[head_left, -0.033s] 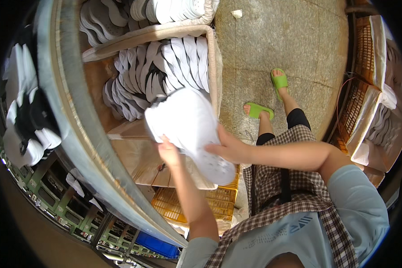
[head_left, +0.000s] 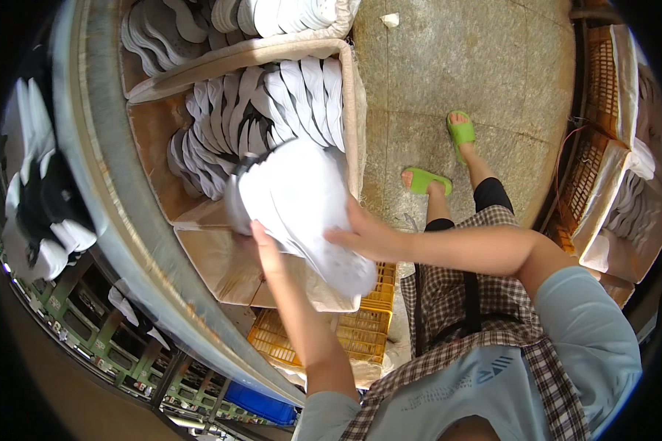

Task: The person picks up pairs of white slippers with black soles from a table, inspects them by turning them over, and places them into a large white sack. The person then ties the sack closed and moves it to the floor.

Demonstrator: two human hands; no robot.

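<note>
Holding a stack of flat white foam shoe soles tight between left hand and right hand, just above the brown cardboard box, so none slip out.

A speckled stone floor carries most things. On it sits a big cardboard box full of white shoe soles. A yellow plastic crate sits just beside the box. A scrap of white paper lies well apart.
</note>
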